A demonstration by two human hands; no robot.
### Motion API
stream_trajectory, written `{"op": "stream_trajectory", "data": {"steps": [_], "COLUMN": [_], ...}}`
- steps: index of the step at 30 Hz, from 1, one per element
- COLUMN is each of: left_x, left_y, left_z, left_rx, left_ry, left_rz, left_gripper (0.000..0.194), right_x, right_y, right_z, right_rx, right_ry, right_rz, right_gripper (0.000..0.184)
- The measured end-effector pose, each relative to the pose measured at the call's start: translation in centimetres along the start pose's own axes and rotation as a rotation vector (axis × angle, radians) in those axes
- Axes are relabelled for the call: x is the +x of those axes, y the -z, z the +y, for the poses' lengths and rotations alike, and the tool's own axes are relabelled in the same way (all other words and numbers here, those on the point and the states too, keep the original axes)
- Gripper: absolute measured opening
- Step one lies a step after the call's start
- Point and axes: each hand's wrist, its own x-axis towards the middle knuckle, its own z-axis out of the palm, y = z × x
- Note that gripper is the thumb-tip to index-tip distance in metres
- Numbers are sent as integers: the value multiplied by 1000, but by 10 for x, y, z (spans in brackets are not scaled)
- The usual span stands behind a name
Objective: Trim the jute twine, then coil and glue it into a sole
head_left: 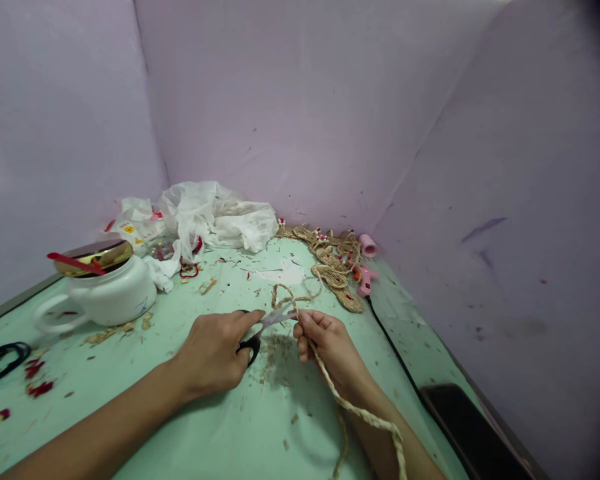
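My left hand is closed on a pair of black-handled scissors, whose parted blades point right. A braided straw cord is pinched in my right hand, close to the blade tips. From that hand the cord trails down over the right forearm to the bottom edge of the view. Its other end loops past the blades on the table. Whether the blades touch the cord I cannot tell. Beyond my right hand lie several coiled straw pieces with small red and white bits on them.
A white mug with a gold-rimmed lid stands left, by crumpled white plastic bags. A pink glue gun with a black cord lies back right, near a pink spool. A dark phone-like object rests at the right table edge.
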Motion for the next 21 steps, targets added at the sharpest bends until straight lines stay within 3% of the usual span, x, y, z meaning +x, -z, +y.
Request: {"op": "stream_trajectory", "data": {"steps": [12,21], "left_x": [-1,-1], "left_y": [1,1], "left_z": [-2,-1], "left_rx": [162,178], "left_ry": [-80,-122], "left_rz": [23,21], "left_gripper": [58,57], "right_x": [-2,-3], "right_y": [-3,-5], "right_z": [7,6], "right_rx": [-53,-91], "right_ry": [-50,-72], "right_rz": [-152,-170], "right_gripper": [21,17]}}
